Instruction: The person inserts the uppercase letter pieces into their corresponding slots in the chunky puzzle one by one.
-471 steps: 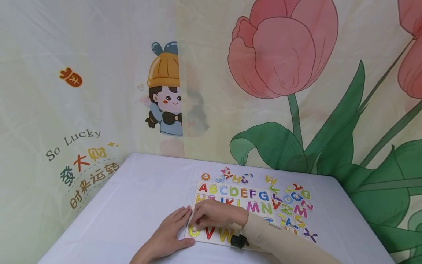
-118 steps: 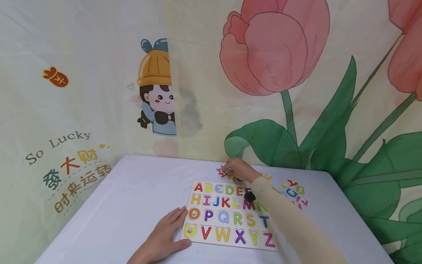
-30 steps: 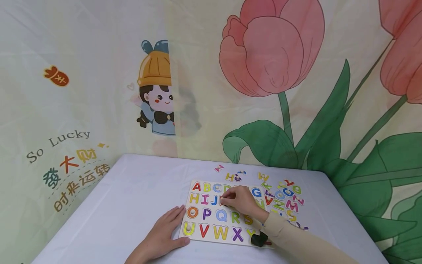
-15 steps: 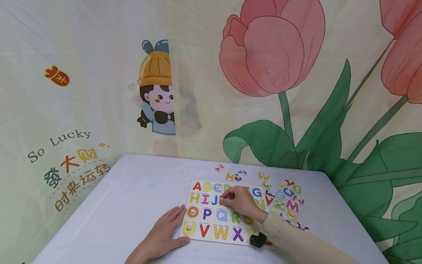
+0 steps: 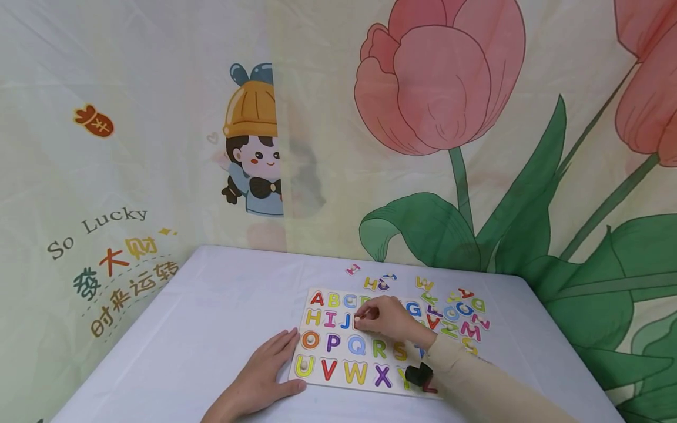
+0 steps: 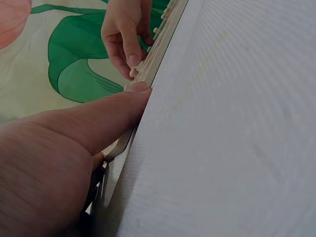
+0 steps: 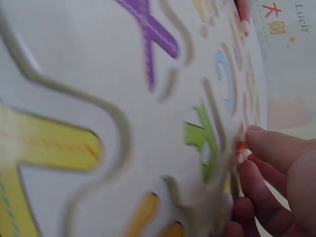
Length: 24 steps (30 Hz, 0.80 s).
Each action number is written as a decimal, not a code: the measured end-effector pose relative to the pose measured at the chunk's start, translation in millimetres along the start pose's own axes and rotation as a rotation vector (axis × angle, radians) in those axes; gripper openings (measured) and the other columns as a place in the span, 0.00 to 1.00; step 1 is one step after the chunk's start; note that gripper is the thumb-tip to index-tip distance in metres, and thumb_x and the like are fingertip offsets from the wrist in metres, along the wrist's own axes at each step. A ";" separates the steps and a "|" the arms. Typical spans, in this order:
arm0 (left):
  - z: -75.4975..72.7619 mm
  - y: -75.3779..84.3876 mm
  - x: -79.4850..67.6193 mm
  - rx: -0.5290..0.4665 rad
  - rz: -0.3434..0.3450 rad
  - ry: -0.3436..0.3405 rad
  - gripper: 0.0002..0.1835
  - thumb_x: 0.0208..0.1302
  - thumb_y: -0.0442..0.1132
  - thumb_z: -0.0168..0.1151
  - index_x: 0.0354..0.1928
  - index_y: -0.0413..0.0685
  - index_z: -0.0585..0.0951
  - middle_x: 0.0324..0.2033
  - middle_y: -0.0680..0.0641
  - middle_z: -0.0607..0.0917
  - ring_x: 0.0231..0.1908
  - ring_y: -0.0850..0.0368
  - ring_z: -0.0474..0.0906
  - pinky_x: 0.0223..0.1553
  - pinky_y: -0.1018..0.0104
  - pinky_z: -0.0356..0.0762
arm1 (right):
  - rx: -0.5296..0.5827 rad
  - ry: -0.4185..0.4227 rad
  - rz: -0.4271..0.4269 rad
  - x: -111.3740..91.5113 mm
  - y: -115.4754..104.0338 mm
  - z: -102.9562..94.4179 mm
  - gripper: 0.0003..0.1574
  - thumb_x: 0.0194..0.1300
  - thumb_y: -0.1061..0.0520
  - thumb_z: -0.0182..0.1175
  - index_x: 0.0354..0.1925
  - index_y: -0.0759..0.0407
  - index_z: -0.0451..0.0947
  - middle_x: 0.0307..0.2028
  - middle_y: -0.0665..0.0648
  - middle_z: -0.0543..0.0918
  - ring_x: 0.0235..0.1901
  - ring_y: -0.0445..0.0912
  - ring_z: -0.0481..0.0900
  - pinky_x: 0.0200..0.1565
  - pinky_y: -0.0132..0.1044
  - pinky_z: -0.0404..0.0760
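A pale alphabet puzzle board (image 5: 317, 382) lies on the table with printed letter recesses. My right hand (image 5: 388, 320) is over its second row, just right of the J recess, with thumb and fingers pinching the knob of a red letter piece (image 7: 241, 145), apparently the K. Fingers cover most of that piece. Flat beside the board's left edge rests my left hand (image 5: 264, 367), fingers extended; in the left wrist view its thumb (image 6: 113, 113) touches the board's edge. Knobbed pieces sit in the board at C (image 5: 350, 301), O (image 5: 310, 340) and U (image 5: 304, 367).
Loose letter pieces lie behind the board, including a pink I (image 5: 352, 269), a yellow H (image 5: 370, 284) and a yellow W (image 5: 424, 283). Several more, such as a magenta M (image 5: 471, 331), are heaped at its right. Printed curtains (image 5: 328, 235) border the white table (image 5: 227, 305).
Earlier my right hand was at the U, later among the far loose pieces. It has since brought the red piece to the second row, staying there this last second. My left hand stays put.
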<state>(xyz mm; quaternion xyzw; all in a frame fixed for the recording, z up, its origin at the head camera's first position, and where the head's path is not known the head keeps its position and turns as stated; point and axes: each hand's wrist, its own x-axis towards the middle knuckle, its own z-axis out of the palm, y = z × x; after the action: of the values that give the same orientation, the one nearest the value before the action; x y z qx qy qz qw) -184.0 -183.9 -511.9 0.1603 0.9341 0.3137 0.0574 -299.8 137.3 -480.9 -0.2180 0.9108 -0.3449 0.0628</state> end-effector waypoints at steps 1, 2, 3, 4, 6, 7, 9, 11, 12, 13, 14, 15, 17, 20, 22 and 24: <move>-0.2 0.0 0.0 -0.001 0.001 0.001 0.56 0.58 0.67 0.73 0.82 0.48 0.64 0.82 0.50 0.62 0.82 0.42 0.52 0.78 0.32 0.54 | -0.001 -0.018 -0.004 1.2 -0.8 -4.1 0.12 0.68 0.50 0.75 0.47 0.52 0.91 0.29 0.45 0.82 0.30 0.41 0.76 0.30 0.29 0.72; -0.3 0.1 -0.1 -0.001 0.001 0.000 0.56 0.58 0.68 0.73 0.82 0.48 0.64 0.82 0.50 0.62 0.82 0.42 0.52 0.78 0.32 0.54 | -0.005 -0.031 -0.014 2.7 -1.6 -8.1 0.13 0.67 0.51 0.75 0.49 0.54 0.91 0.29 0.46 0.82 0.30 0.41 0.76 0.30 0.29 0.73; -0.4 0.4 -0.1 -0.002 -0.001 -0.001 0.56 0.58 0.68 0.73 0.82 0.48 0.64 0.82 0.50 0.62 0.82 0.42 0.52 0.78 0.31 0.54 | -0.011 -0.039 -0.025 4.5 -2.0 -12.2 0.15 0.67 0.53 0.75 0.50 0.55 0.90 0.30 0.46 0.83 0.30 0.41 0.76 0.30 0.29 0.74; -0.5 0.7 -0.1 -0.003 -0.003 -0.003 0.56 0.58 0.68 0.73 0.82 0.48 0.64 0.82 0.50 0.62 0.82 0.42 0.52 0.78 0.31 0.54 | -0.014 -0.042 -0.034 6.4 -2.8 -16.2 0.16 0.67 0.54 0.75 0.51 0.57 0.90 0.31 0.47 0.84 0.31 0.42 0.77 0.30 0.30 0.75; -0.7 1.6 -0.3 -0.004 -0.012 -0.010 0.56 0.58 0.68 0.73 0.82 0.49 0.64 0.82 0.50 0.62 0.82 0.41 0.52 0.77 0.31 0.54 | -0.031 -0.033 -0.048 11.5 -3.5 -23.3 0.17 0.67 0.55 0.75 0.52 0.59 0.89 0.33 0.48 0.84 0.31 0.42 0.78 0.30 0.31 0.78; -0.9 2.1 -0.4 -0.003 -0.017 -0.013 0.56 0.58 0.68 0.73 0.82 0.49 0.64 0.82 0.50 0.62 0.82 0.41 0.52 0.77 0.30 0.54 | -0.036 -0.025 -0.048 14.7 -3.8 -26.3 0.18 0.67 0.56 0.75 0.53 0.60 0.89 0.34 0.49 0.84 0.31 0.43 0.78 0.31 0.31 0.80; -1.2 3.0 -0.4 -0.001 -0.028 -0.018 0.56 0.58 0.68 0.73 0.82 0.49 0.65 0.82 0.50 0.62 0.82 0.41 0.52 0.77 0.30 0.54 | -0.037 0.003 -0.044 22.2 -4.3 -31.0 0.18 0.67 0.57 0.74 0.54 0.61 0.88 0.35 0.50 0.85 0.31 0.43 0.79 0.30 0.33 0.82; -1.7 3.3 -0.4 -0.001 -0.036 -0.021 0.56 0.58 0.68 0.73 0.82 0.50 0.64 0.82 0.50 0.62 0.82 0.41 0.52 0.77 0.30 0.54 | -0.048 0.052 -0.026 32.0 -3.9 -33.2 0.18 0.67 0.56 0.75 0.54 0.61 0.88 0.38 0.51 0.85 0.33 0.43 0.79 0.30 0.33 0.82; -1.8 3.2 -0.3 0.000 -0.039 -0.021 0.56 0.58 0.68 0.73 0.82 0.50 0.64 0.82 0.50 0.62 0.82 0.41 0.52 0.77 0.30 0.54 | -0.051 0.076 -0.014 37.0 -4.0 -33.6 0.19 0.67 0.56 0.75 0.54 0.60 0.89 0.38 0.52 0.85 0.34 0.44 0.79 0.32 0.34 0.83; -1.7 2.7 -0.1 -0.002 -0.040 -0.021 0.56 0.58 0.69 0.73 0.82 0.50 0.64 0.83 0.50 0.62 0.82 0.41 0.52 0.77 0.29 0.54 | -0.054 0.099 0.001 41.8 -3.7 -33.4 0.19 0.67 0.56 0.75 0.54 0.60 0.89 0.40 0.52 0.86 0.35 0.44 0.79 0.34 0.34 0.83; -1.5 2.1 0.0 -0.004 -0.039 -0.020 0.56 0.58 0.69 0.73 0.82 0.50 0.64 0.83 0.50 0.62 0.82 0.41 0.52 0.77 0.29 0.54 | -0.063 0.130 0.014 46.9 -3.0 -32.5 0.19 0.67 0.55 0.75 0.54 0.59 0.89 0.41 0.53 0.86 0.37 0.45 0.79 0.36 0.35 0.83; -1.2 1.3 0.1 -0.005 -0.037 -0.019 0.56 0.58 0.69 0.73 0.82 0.50 0.64 0.83 0.50 0.62 0.82 0.41 0.52 0.77 0.29 0.54 | -0.074 0.159 0.024 51.9 -1.9 -31.2 0.19 0.67 0.55 0.75 0.54 0.58 0.89 0.43 0.54 0.87 0.40 0.46 0.79 0.39 0.37 0.83; -0.5 0.0 0.2 -0.007 -0.031 -0.019 0.56 0.58 0.69 0.73 0.82 0.50 0.64 0.83 0.50 0.62 0.82 0.41 0.52 0.77 0.29 0.54 | -0.065 0.199 0.057 60.5 -1.0 -28.0 0.20 0.67 0.54 0.75 0.55 0.58 0.89 0.47 0.58 0.87 0.44 0.50 0.81 0.44 0.41 0.84; 0.6 -0.9 0.4 -0.007 -0.024 -0.022 0.56 0.58 0.69 0.73 0.82 0.49 0.64 0.83 0.49 0.62 0.82 0.40 0.52 0.77 0.29 0.54 | -0.047 0.250 0.101 72.2 2.6 -22.2 0.22 0.68 0.53 0.74 0.58 0.58 0.87 0.54 0.61 0.87 0.51 0.54 0.81 0.51 0.47 0.84; 0.7 -0.6 0.4 -0.005 -0.023 -0.023 0.56 0.58 0.69 0.73 0.82 0.49 0.64 0.82 0.49 0.62 0.82 0.40 0.52 0.77 0.29 0.55 | -0.025 0.277 0.137 79.3 4.0 -19.2 0.24 0.69 0.52 0.73 0.60 0.58 0.86 0.57 0.62 0.86 0.54 0.56 0.80 0.54 0.50 0.84; 0.6 -0.3 0.6 0.001 -0.020 -0.023 0.56 0.58 0.69 0.73 0.82 0.49 0.64 0.82 0.49 0.62 0.82 0.40 0.53 0.76 0.29 0.55 | -0.010 0.307 0.169 86.7 6.0 -16.4 0.24 0.70 0.51 0.73 0.61 0.57 0.86 0.58 0.61 0.85 0.56 0.55 0.80 0.57 0.51 0.83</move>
<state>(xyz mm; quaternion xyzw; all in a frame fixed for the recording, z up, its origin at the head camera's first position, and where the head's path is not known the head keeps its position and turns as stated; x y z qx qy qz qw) -184.5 -183.5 -512.6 0.1546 0.9352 0.3106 0.0713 -384.0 113.0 -469.4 -0.0859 0.9265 -0.3629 -0.0494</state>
